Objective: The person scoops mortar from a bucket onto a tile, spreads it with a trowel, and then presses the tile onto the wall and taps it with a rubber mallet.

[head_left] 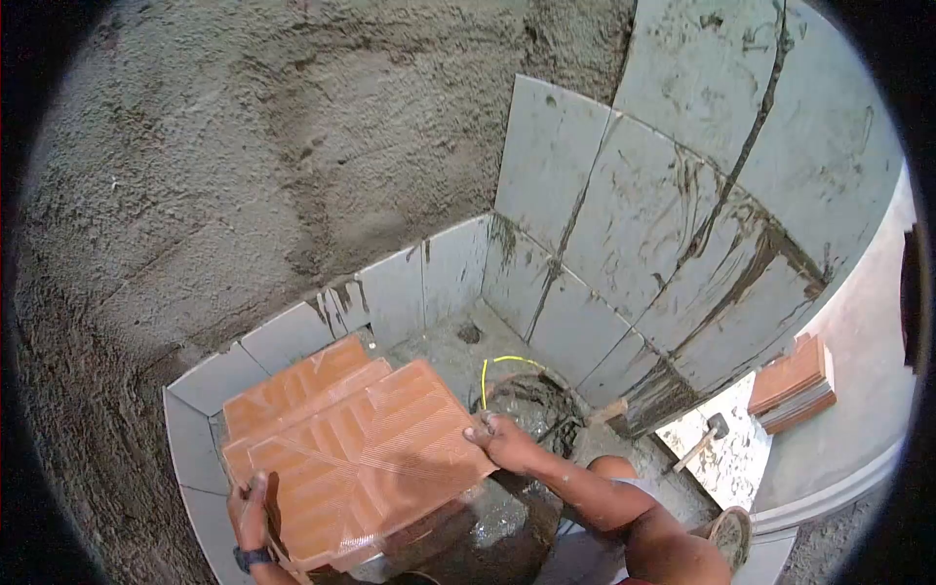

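My left hand (249,517) grips the tiles (361,448) at the near edge, and my right hand (499,441) clamps the far corner. A bucket (531,402) stands just behind; mallet (704,441) and spare stack (795,385) lie right.

The left wall (244,146) is rough grey cement render, bare except for a low course of grey base tiles (390,292) along its foot. The right wall (663,195) is clad in large grey tiles streaked with dark mortar. The corner floor (444,349) is wet cement. Farther right, a mallet (704,439) lies on a speckled slab (741,473), near a stack of orange tiles (795,385).
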{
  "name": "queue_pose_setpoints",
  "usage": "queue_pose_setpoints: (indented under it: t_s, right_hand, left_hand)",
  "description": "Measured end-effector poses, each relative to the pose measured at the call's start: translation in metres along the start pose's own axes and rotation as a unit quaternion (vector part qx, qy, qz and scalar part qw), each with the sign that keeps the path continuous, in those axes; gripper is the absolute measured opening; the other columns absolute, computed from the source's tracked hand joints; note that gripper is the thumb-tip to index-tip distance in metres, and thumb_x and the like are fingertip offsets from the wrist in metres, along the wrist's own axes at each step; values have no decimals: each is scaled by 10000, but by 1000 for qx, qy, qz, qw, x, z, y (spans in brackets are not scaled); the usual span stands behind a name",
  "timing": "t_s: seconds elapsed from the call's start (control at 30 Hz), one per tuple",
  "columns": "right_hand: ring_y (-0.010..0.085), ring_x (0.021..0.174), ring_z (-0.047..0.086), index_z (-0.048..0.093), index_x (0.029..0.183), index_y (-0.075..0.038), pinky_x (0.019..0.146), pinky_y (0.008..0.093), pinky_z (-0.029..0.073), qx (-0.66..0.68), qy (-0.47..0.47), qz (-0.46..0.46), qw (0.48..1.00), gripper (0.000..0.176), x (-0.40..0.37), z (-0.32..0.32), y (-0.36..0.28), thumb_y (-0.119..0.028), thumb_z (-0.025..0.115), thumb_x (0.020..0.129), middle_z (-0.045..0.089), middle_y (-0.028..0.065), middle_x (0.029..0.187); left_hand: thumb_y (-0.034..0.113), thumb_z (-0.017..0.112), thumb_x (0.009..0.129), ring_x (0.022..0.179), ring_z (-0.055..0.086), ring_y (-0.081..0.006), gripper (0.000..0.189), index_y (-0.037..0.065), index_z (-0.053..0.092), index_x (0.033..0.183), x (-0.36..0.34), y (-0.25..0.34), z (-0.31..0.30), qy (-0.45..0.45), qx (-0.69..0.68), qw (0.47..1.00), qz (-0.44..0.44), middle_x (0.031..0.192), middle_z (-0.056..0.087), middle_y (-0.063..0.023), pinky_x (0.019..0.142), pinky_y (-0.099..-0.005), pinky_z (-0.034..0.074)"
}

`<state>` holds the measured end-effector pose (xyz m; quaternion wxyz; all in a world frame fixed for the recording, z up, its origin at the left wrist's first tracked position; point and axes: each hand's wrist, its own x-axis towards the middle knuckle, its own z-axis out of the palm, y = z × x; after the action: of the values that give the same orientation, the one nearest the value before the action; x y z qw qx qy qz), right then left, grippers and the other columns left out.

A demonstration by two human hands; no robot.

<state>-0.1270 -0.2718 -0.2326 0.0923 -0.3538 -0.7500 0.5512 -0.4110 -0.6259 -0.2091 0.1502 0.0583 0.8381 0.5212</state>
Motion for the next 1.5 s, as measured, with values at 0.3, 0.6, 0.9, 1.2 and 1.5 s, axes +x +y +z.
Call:
queue_pose_setpoints:
  t_s: [0.3,0.6,0.9,1.2,1.5]
  right_hand:
    - [75,526,483,603,970,-60,433,256,368,89,-38,112,989,275,3,-34,-56,-333,620,942,551,-1,693]
    - [109,538,555,570,1087,-30,407,261,431,233,-80,116,962,270,-3,-29,-60,-267,579,959,625,41,832]
    - [162,1033,604,501,1263,-5,787,336,542,379,-207,94,897,380,8,-27,-23,-236,575,971,610,107,1136]
    - [420,925,649,567,1143,10,804,497,502,-294,16,-70,953,598,-3,-142,0,-523,594,876,643,282,993]
    - [369,988,648,637,1083,-63,844,511,502,-603,-128,98,782,455,-33,-145,116,-451,618,846,670,191,1079]
  left_hand:
    - [249,592,966,596,417,-48,331,29,527,1204,-37,-5,1,-23,-377,923,81,757,505,33,545,-206,388]
    - [455,630,915,804,571,-108,601,-6,514,1281,-174,90,84,-453,-204,858,130,1063,626,-99,704,-250,482]
    - [545,562,918,1154,549,-243,622,123,473,1366,-161,18,201,-308,-529,789,54,1308,526,-88,970,-463,490]
    - [316,548,983,1052,569,-240,503,101,412,1416,-158,-20,202,-338,-589,734,-29,1372,452,-155,953,-419,509]
    - [437,531,973,1045,619,-219,546,76,458,1376,-152,-10,218,-270,-485,830,-42,1250,587,-75,879,-379,549]
